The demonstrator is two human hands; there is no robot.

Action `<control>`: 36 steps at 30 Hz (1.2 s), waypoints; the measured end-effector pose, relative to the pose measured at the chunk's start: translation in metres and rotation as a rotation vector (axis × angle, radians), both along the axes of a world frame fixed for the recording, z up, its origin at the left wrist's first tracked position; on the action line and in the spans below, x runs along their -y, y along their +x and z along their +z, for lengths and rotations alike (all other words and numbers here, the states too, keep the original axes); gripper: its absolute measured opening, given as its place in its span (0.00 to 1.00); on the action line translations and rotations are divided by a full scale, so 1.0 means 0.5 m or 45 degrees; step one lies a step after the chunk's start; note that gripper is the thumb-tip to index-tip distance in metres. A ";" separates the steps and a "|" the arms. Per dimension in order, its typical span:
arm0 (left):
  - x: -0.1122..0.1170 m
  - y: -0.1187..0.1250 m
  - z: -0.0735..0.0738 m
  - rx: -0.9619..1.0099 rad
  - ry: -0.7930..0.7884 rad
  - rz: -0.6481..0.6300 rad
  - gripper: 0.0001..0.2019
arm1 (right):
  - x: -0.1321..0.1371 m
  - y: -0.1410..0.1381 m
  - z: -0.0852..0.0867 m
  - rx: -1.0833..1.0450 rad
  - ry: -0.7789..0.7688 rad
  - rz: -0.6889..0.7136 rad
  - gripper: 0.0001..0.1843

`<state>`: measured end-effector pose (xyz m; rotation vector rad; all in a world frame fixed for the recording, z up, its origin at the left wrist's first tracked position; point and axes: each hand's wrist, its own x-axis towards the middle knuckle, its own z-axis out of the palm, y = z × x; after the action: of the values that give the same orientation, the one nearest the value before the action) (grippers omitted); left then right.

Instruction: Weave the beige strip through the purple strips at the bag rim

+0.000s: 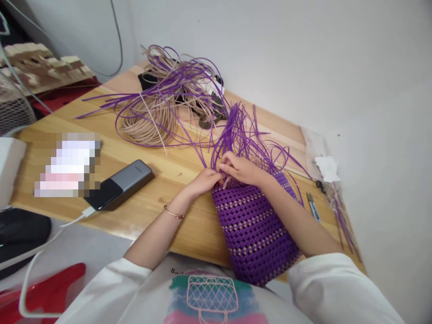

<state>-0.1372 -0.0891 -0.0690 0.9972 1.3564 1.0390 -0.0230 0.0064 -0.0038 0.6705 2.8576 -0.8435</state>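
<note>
A purple woven basket with beige bands lies on its side on the wooden table, its open end pointing away from me. Loose purple strands fan up from that end. My left hand and my right hand meet at the basket's rim, both pinching purple strands there. A bracelet sits on my left wrist.
A coil of beige cord tangled with long purple strands lies at the table's back. A grey power bank with a white cable lies to the left. A small knife and plastic bag lie by the right wall.
</note>
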 end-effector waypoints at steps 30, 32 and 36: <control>0.027 0.007 -0.032 -0.384 0.348 0.193 0.09 | -0.053 0.061 0.001 0.112 0.660 0.032 0.16; 0.027 0.002 -0.033 -0.437 0.343 0.264 0.11 | -0.018 0.038 -0.008 0.062 0.377 0.174 0.13; 0.022 -0.003 -0.035 -0.446 0.317 0.293 0.14 | 0.006 0.021 -0.038 0.100 -0.259 0.187 0.13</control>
<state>-0.1388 -0.1003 -0.0867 1.2737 1.6858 1.2700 -0.0126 0.0035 -0.0229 0.4532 2.6647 -1.0400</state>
